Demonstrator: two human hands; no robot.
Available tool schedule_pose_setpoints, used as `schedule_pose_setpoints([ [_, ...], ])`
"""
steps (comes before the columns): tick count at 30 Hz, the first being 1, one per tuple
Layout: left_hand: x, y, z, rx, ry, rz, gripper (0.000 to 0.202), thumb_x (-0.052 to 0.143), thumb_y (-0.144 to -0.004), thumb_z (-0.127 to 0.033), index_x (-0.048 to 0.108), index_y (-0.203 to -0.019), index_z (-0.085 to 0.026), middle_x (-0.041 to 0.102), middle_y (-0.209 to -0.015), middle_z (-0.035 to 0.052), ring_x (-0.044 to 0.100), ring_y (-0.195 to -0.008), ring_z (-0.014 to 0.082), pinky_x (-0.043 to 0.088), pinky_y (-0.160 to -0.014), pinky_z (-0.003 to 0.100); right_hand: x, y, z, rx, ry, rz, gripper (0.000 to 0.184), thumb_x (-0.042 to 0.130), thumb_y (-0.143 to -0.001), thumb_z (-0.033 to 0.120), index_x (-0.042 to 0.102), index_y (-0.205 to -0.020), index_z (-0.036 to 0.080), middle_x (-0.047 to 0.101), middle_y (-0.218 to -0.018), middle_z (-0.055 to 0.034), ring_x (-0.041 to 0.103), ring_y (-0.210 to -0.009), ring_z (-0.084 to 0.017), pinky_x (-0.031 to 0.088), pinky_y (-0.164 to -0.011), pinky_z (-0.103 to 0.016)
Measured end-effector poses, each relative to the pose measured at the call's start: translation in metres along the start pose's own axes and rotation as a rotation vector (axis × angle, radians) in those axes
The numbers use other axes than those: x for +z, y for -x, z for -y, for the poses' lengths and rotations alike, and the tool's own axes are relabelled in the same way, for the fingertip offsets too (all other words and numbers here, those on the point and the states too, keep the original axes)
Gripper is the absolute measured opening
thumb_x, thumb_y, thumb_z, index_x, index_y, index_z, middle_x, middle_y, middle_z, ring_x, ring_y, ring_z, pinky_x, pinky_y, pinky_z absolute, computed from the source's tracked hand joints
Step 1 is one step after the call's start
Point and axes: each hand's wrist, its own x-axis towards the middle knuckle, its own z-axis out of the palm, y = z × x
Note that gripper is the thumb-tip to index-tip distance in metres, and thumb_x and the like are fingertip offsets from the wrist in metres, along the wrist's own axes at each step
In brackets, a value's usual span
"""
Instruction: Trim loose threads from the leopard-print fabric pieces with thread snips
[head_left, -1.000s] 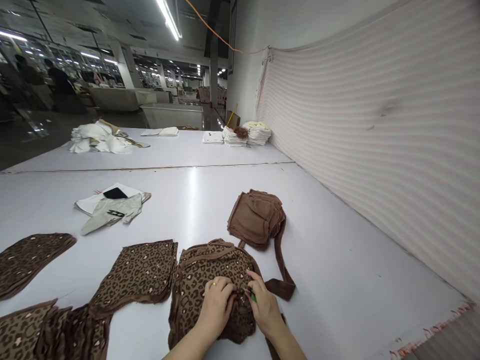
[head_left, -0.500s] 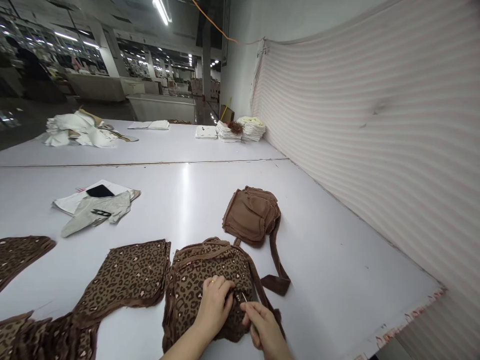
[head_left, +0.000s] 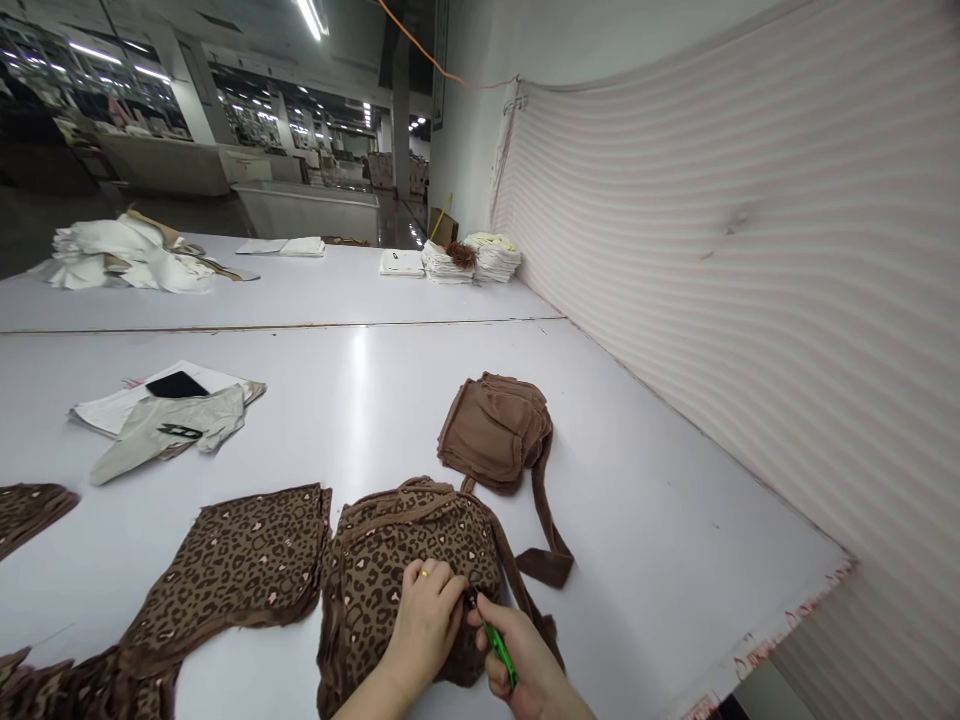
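Observation:
A stack of brown leopard-print fabric pieces (head_left: 375,590) lies in front of me on the table. My left hand (head_left: 429,612), a ring on one finger, presses down on the stack with fingers bent, gripping cloth near its right side. Close beside it, my right hand (head_left: 521,655) is closed around green-handled thread snips (head_left: 499,652). Their dark tip points at the fabric by my left fingertips; the exact contact point is hidden. A brown strip runs down the stack's right side, next to my right hand.
Plain brown folded pieces (head_left: 491,430) with a trailing strip lie behind the stack. More leopard-print pieces (head_left: 240,550) are on the left. A grey cloth (head_left: 180,425), dark phone (head_left: 177,384) and papers sit farther back. White fabric piles (head_left: 120,255) line the far table; a striped sheet (head_left: 712,250) hangs right.
My right hand has turned, and the green handle of the snips now shows where only a thin metal part was visible. My left hand stays on the stack. The view has shifted slightly right.

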Motion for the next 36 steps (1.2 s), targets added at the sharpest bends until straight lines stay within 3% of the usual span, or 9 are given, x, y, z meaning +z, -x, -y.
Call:
schedule_pose_setpoints([
  [19, 0.0018, 0.0043, 0.0041, -0.017, -0.030, -0.039, 0.020, 0.047, -0.084, -0.009, 0.061, -0.088, -0.023, 0.057, -0.080, 0.0006, 0.049, -0.081, 0.0195, 0.032, -0.085, 0.040, 0.0027, 0.0026, -0.0022, 0.105, -0.012, 0.019, 0.035, 0.049, -0.091, 0.043, 0.057, -0.071, 0.016, 0.049, -0.050, 0.0034, 0.028, -0.026, -0.004, 0.012, -0.030, -0.016],
  [36, 0.0062, 0.0091, 0.0062, 0.103, -0.049, -0.104, 0.020, 0.042, -0.089, -0.014, 0.060, -0.085, -0.022, 0.054, -0.075, 0.0006, 0.048, -0.078, 0.0184, 0.029, -0.084, 0.039, 0.0058, 0.0010, -0.0010, 0.105, -0.024, -0.005, 0.036, 0.046, -0.093, 0.043, 0.056, -0.070, 0.016, 0.048, -0.050, 0.0043, 0.026, -0.026, -0.003, 0.013, -0.029, -0.016],
])
